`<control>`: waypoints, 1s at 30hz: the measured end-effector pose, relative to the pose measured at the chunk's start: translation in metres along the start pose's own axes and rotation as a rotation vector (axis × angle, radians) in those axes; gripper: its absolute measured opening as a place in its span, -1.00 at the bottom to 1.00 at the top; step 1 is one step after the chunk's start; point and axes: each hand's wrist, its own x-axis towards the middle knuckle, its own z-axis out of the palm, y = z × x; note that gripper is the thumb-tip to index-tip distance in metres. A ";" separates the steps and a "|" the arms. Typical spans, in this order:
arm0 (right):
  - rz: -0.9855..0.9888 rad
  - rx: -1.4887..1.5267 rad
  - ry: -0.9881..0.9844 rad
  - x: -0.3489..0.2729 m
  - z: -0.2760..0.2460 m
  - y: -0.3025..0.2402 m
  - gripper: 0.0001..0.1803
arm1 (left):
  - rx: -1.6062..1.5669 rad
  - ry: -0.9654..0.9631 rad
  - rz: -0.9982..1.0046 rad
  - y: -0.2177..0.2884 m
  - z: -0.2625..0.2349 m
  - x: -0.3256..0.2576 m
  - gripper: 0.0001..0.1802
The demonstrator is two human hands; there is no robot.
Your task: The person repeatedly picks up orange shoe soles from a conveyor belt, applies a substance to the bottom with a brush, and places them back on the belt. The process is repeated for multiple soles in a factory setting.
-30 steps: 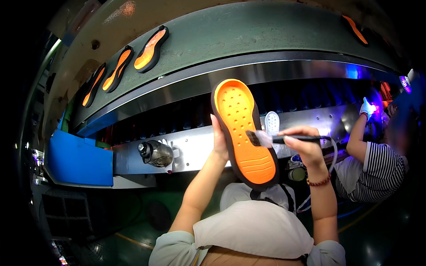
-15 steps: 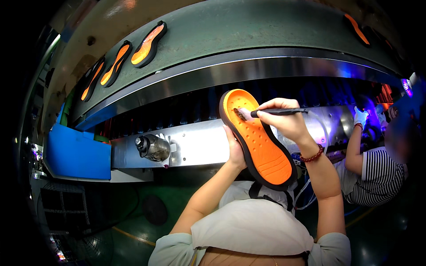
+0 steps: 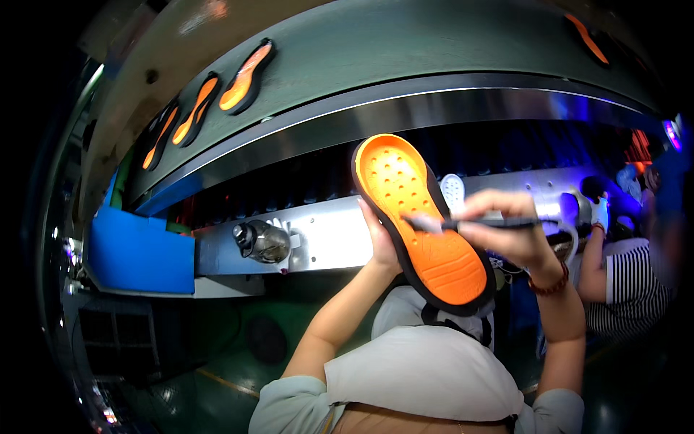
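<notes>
My left hand [image 3: 379,239] is closed on the left edge of a shoe sole [image 3: 394,170], orange inside with a dark rim. Dimples cover its far half and curved grooves its near half. The sole is held tilted in front of me, and its far part looks wet and shiny. In my right hand [image 3: 506,228] is a brush [image 3: 428,224] with a black handle, pinched between the fingers. Its tip meets the orange surface near the sole's narrow middle. Motion blurs the right hand and brush. Most of my left fingers are hidden behind the sole.
Several orange-and-black soles [image 3: 246,76] lie on the green conveyor belt [image 3: 405,43], behind a metal rail [image 3: 347,101]. A dark translucent bottle [image 3: 266,242] stands on the metal ledge [image 3: 332,246], right of a blue panel [image 3: 141,249]. A co-worker in a striped top [image 3: 632,278] works at right.
My right hand and the brush have moved nearer and to the right, from the sole's far end to its middle. The dark patch under the brush no longer shows. The view has shifted slightly.
</notes>
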 end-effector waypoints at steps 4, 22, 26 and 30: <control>0.079 0.012 0.042 0.027 -0.006 0.002 -0.86 | -0.029 -0.097 -0.049 -0.015 0.020 0.000 -0.16; 0.180 0.089 -0.040 0.010 -0.018 -0.009 -0.87 | 0.182 0.095 0.184 0.020 0.018 0.028 -0.04; -0.045 0.061 -0.228 0.004 -0.014 -0.012 -0.85 | 0.143 0.016 0.216 0.031 0.020 0.035 -0.15; 0.144 0.336 -0.097 -0.005 -0.026 -0.006 -0.84 | 0.192 0.052 0.295 0.035 0.039 0.031 -0.19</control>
